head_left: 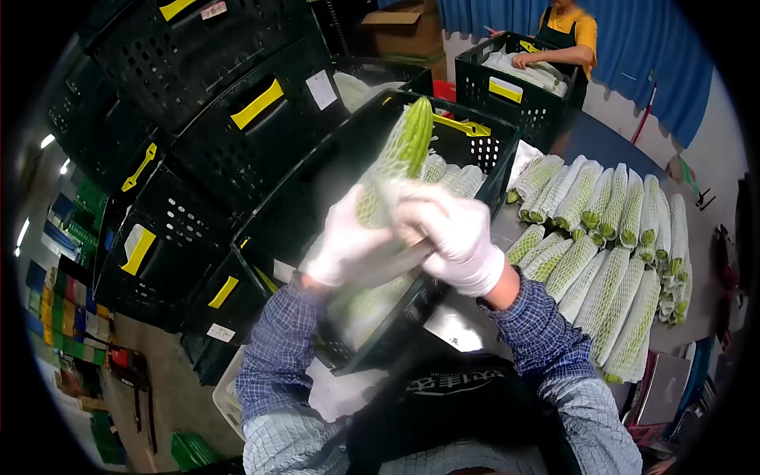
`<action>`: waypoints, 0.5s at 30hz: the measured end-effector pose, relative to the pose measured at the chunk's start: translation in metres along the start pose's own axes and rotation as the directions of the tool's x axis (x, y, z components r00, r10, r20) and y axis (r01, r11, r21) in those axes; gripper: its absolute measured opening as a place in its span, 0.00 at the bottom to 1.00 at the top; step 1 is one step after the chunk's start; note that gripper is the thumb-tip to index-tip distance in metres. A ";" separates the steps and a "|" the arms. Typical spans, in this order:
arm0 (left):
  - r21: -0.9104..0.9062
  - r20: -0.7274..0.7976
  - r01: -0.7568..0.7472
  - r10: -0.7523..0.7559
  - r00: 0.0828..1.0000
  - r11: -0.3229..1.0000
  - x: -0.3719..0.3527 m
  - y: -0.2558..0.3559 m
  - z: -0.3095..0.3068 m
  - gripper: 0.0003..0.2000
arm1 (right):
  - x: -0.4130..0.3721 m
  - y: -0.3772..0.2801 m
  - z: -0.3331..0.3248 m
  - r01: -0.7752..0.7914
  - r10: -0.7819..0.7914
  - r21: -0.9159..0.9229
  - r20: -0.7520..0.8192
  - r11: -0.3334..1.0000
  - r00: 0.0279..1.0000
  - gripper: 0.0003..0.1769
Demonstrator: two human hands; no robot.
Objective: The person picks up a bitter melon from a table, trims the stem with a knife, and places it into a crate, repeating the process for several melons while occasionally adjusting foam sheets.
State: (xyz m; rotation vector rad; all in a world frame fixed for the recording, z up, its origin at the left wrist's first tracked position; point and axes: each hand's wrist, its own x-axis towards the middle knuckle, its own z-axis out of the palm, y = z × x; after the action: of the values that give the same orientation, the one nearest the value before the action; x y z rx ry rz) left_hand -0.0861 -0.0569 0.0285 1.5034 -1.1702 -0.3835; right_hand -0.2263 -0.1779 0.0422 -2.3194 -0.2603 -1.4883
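Note:
A long green bitter melon (416, 138), its ridged tip bare, stands tilted upward over the black crate. A white foam net sleeve (388, 168) covers its lower part. My left hand (340, 241), in a white glove and blurred, is wrapped around the lower end of the melon. Against it, my gloved right hand (455, 237) is closed, fingers curled at the sleeve's edge; exactly what they pinch is partly hidden. Beneath both hands, the black crate (317, 178) holds several net-sleeved bitter melons (463, 180).
To the right, several net-sleeved bitter melons (606, 297) lie in rows on a grey table (673, 336). Black crates with yellow handles (257, 104) are stacked at left. Across the table, a person (582, 47) reaches into another crate (507, 93). A cardboard box (404, 32) stands behind.

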 end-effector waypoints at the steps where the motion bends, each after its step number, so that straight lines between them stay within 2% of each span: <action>1: 0.000 0.013 -0.001 0.001 1.000 1.000 0.001 0.003 -0.001 0.22 | -0.005 -0.004 0.005 0.013 -0.021 0.056 0.149 0.998 0.989 0.14; 2: 0.001 0.027 -0.002 0.002 1.000 1.000 0.001 0.006 -0.003 0.20 | -0.009 -0.009 0.010 0.021 -0.053 0.113 0.291 0.993 0.955 0.15; 3: 0.001 0.040 -0.003 0.003 0.999 1.000 0.001 0.009 -0.004 0.19 | -0.013 -0.019 0.017 0.037 -0.071 0.119 0.298 0.992 0.952 0.15; 4: -0.369 0.001 0.278 -0.298 0.955 0.887 0.001 0.004 -0.003 0.20 | -0.018 -0.025 0.023 0.007 -0.049 0.118 0.352 0.993 0.935 0.15; 6: -0.453 0.110 0.250 -0.224 0.968 0.856 -0.004 0.008 -0.019 0.21 | -0.023 -0.028 0.022 -0.025 -0.028 0.123 0.415 0.992 0.909 0.15; 7: -0.621 0.182 0.268 -0.196 0.963 0.737 -0.007 -0.018 -0.030 0.24 | -0.025 -0.025 0.024 -0.043 -0.012 0.159 0.333 0.986 0.943 0.16; 8: -0.709 0.256 0.308 -0.176 0.951 0.634 -0.012 -0.040 -0.042 0.26 | -0.027 -0.021 0.025 -0.059 0.009 0.196 0.250 0.979 0.968 0.17; 9: -0.775 0.329 0.359 -0.154 0.932 0.521 -0.013 -0.037 -0.049 0.28 | -0.027 -0.019 0.021 -0.172 0.117 0.237 0.232 0.956 0.966 0.16; 10: -0.799 0.320 0.365 -0.176 0.931 0.478 -0.016 -0.033 -0.048 0.28 | -0.029 -0.017 0.022 -0.281 0.232 0.322 0.183 0.904 0.955 0.11; 12: -0.844 0.301 0.367 -0.219 0.928 0.392 -0.021 -0.014 -0.044 0.27 | -0.023 -0.019 0.008 -0.616 0.539 0.406 0.299 0.674 0.787 0.07; 13: -0.822 0.324 0.383 -0.207 0.923 0.421 -0.020 -0.021 -0.044 0.28 | -0.027 -0.014 0.014 -0.619 0.569 0.513 0.275 0.595 0.775 0.04; 14: -0.798 0.350 0.400 -0.194 0.917 0.451 -0.016 -0.028 -0.044 0.29 | -0.023 -0.016 0.010 -0.704 0.646 0.546 0.344 0.453 0.682 0.04; 15: -0.710 0.293 0.327 -0.161 0.942 0.623 -0.013 -0.017 -0.041 0.26 | -0.018 -0.019 0.006 -0.768 0.710 0.567 0.406 0.298 0.576 0.05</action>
State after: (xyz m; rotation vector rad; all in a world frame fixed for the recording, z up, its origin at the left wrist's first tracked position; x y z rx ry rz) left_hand -0.0533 -0.0257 0.0216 0.8722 -0.7761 -1.0981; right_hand -0.2359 -0.1574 0.0275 -1.4627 0.2195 -0.6102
